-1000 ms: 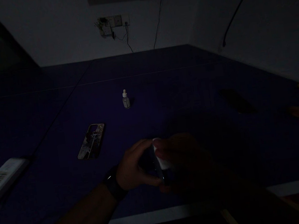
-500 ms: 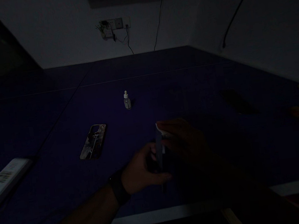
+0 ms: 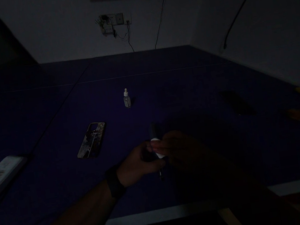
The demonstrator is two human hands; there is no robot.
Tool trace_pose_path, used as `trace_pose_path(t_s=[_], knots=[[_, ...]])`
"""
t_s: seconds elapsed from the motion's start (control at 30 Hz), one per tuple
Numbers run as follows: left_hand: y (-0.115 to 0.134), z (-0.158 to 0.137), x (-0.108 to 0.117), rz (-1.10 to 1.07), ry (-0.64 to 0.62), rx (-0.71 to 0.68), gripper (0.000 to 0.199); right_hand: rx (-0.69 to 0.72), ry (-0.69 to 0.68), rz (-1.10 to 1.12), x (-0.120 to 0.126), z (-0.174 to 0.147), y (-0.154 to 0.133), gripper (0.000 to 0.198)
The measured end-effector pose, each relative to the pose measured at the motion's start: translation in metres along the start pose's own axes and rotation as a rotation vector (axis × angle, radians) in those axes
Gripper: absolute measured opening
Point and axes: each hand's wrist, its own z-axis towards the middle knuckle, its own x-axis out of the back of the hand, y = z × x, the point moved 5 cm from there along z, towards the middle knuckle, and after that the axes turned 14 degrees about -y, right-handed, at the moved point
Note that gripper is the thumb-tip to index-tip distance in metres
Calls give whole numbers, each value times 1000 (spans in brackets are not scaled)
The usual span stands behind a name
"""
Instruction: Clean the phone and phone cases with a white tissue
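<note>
Cloth [image 3: 160, 155] (white) lower on slab [image 3: 153, 129]

- Left forearm [image 3: 77, 214] slants up and rightward across the near edge of the tabletop [image 3: 190, 85].
- Left hand [image 3: 134, 169]: thumb extended, fingers curled in a grip.
- Right forearm [image 3: 248, 188] crosses that edge, deep in shadow.
- Right hand [image 3: 179, 147]: dim, fingers bent, against the left's.

A slab-like object [image 3: 153, 129] is held above the table [image 3: 163, 85] between the fingers of the left hand [image 3: 132, 169] and right hand [image 3: 180, 147], with a cloth-like piece [image 3: 159, 153] under the right fingers. A phone case [image 3: 91, 140] is laid left of the fingers, a power strip [image 3: 2, 174] farther left; beyond them a dropper bottle [image 3: 127, 100] is stood, and wall sockets [image 3: 112, 19] are mounted behind it.
</note>
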Motion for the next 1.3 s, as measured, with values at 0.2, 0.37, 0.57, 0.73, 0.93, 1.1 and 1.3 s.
trace_pose_path(t_s=[0.2, 0.37, 0.57, 0.73, 0.93, 1.1, 1.3], knots=[[-5, -1, 3, 130, -9, -30, 47, 59, -7, 9, 2, -2, 6, 38], [-7, -4, 1, 139, -75, 24, 45, -223, 57, -75, -1, 2, 39, 46], [-6, -5, -2, 75, -90, 38, 53, -316, 139, 4, 0, -2, 35, 46], [-9, -4, 2, 90, -89, 26, 51, -323, 214, 30, 7, 3, 26, 49], [-5, -2, 7, 123, -61, -41, 48, -45, 38, -57, -5, 2, 0, 38], [-5, -1, 5, 106, -68, -11, 52, 37, -24, -69, -10, -4, -4, 32], [-11, 0, 7, 77, -95, -12, 67, -176, -18, -96, -6, 8, 26, 45]])
